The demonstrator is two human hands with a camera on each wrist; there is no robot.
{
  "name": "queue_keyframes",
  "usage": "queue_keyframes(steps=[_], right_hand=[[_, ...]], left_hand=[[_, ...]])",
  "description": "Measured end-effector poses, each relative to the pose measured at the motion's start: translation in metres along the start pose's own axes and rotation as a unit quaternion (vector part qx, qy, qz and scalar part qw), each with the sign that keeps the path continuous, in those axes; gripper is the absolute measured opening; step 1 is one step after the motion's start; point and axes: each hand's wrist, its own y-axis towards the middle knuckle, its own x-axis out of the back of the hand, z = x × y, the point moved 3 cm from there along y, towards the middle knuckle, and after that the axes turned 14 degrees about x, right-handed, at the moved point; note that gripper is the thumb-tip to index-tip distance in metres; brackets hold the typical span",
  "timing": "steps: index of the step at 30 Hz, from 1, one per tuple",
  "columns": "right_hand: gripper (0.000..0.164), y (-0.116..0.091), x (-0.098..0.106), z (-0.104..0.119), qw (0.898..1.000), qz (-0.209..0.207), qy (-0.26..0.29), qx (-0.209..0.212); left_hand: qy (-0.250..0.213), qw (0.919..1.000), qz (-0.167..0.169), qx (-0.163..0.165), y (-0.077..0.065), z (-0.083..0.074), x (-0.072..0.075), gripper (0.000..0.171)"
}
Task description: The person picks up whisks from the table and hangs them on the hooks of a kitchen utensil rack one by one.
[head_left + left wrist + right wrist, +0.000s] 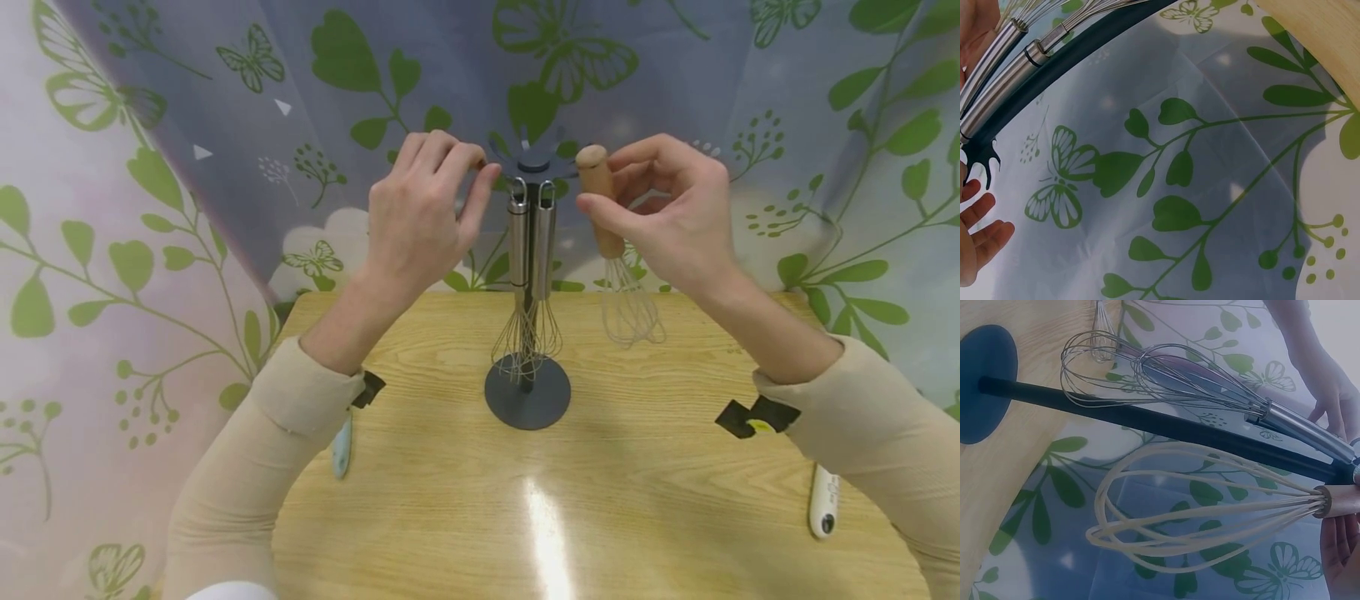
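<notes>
A black utensil stand (527,396) with a round base and hooked top stands upright at the table's middle. Two metal-handled whisks, a left one (519,246) and a right one (545,250), hang from it with wires down. My left hand (420,208) is at the left of the hooked top, thumb and forefinger pinching a hook's end. In my right hand (671,204), thumb and fingers pinch the wooden handle of a whisk (596,200) right of the stand. Its pale wire loops (1166,506) point down, clear of the table.
A light blue handle (342,450) lies on the wooden table (420,517) below my left sleeve. By my right forearm lies a white handle (823,504). A small whisk (1102,337) shows beyond the stand in the right wrist view. Behind hangs a leaf-and-butterfly patterned curtain (450,50).
</notes>
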Motion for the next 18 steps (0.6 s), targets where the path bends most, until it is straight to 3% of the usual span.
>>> queue_keyframes(steps=[18], right_hand=[[0.028, -0.0002, -0.0037, 0.0056, 0.999, 0.008, -0.044, -0.023]], left_hand=[[-0.004, 1.0, 0.007, 0.001, 0.0013, -0.0014, -0.0011, 0.038]])
